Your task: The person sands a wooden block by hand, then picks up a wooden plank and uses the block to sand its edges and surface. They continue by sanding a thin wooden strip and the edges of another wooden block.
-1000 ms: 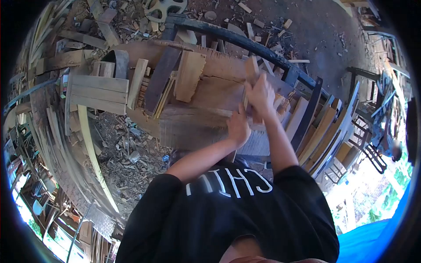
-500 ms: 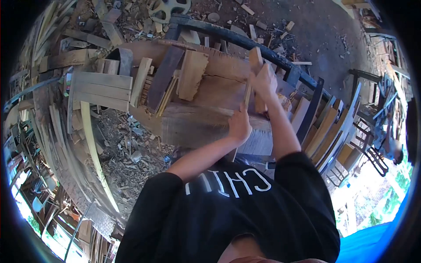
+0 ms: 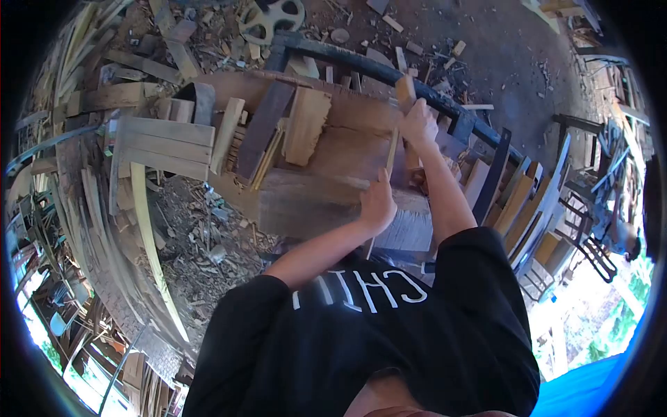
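Note:
My left hand (image 3: 379, 207) is closed around a thin wooden strip (image 3: 392, 151), its index finger stretched along it. The strip slants up from near my chest over a worn wooden bench (image 3: 299, 201). Above and to the right, my right hand (image 3: 420, 128) grips a wooden block (image 3: 405, 92), whose pale top end sticks out past my fingers. The block lies against or very close to the strip's far end; whether they touch is hidden by my hand. Left of the hands, a rough-edged board (image 3: 307, 125) and a dark plank (image 3: 266, 128) lie on the bench.
A dark beam (image 3: 361, 61) runs behind the bench. Several boards (image 3: 517, 201) lean at the right, by a handsaw-like dark blade (image 3: 492, 177). A slatted wooden piece (image 3: 165, 146), scrap-strewn ground (image 3: 208, 254) and long timber strips (image 3: 90, 229) lie left. A spoked wheel (image 3: 272, 19) rests behind.
My right hand and the block have shifted very slightly, while both hands keep their holds. The whole view has moved a little with my head.

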`<action>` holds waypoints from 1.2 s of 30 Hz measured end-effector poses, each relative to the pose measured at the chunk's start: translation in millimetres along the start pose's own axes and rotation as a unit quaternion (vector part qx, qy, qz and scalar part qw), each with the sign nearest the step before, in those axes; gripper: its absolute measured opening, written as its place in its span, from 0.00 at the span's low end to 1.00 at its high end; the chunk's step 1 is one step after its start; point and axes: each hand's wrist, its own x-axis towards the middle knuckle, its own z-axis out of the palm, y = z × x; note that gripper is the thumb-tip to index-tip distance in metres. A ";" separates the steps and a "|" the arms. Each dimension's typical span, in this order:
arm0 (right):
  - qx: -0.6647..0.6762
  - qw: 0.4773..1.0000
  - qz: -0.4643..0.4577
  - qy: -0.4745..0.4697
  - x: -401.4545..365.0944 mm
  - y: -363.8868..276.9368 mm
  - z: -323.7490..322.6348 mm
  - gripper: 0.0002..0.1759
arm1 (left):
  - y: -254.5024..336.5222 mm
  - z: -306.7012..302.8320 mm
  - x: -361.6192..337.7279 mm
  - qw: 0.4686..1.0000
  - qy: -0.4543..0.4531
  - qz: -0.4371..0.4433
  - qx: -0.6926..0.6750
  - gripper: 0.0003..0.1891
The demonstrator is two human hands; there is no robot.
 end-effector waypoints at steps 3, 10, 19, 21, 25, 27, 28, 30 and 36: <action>0.050 0.999 0.015 -0.006 -13.4 15.8 -0.8 0.29 | 3.2 -2.3 2.1 1.000 -0.008 -0.006 -0.010 0.34; 0.076 0.996 0.043 0.020 -113.9 7.9 -41.2 0.27 | 22.1 -4.8 38.4 0.998 -0.008 -0.025 -0.054 0.35; 0.003 1.000 0.018 -0.014 -9.0 -11.9 -33.3 0.26 | 17.9 -7.2 41.9 0.998 -0.007 0.007 -0.066 0.36; -0.004 1.000 0.016 -0.024 -10.5 -11.3 -33.2 0.26 | 15.5 -10.6 41.4 0.997 -0.010 0.001 -0.078 0.39; -0.016 0.998 -0.031 -0.052 -48.1 -11.8 -30.1 0.27 | 20.3 -19.9 -2.5 0.999 -0.022 -0.045 -0.016 0.35; 0.029 0.999 0.010 -0.033 -63.0 -6.6 -20.5 0.27 | 22.4 -20.5 -16.4 0.994 0.093 -0.010 0.063 0.27; 0.030 0.999 0.009 -0.033 -64.1 -5.8 -18.0 0.27 | 19.0 -18.9 -15.3 0.993 0.094 -0.010 0.065 0.27; 0.042 0.998 0.028 -0.034 -63.9 -3.3 -16.7 0.27 | 12.2 -13.8 -2.6 0.998 0.053 -0.029 0.028 0.21; -0.004 0.995 -0.032 -0.090 -116.9 -20.6 -39.8 0.26 | -2.2 -2.3 12.1 0.970 0.030 0.025 -0.240 0.18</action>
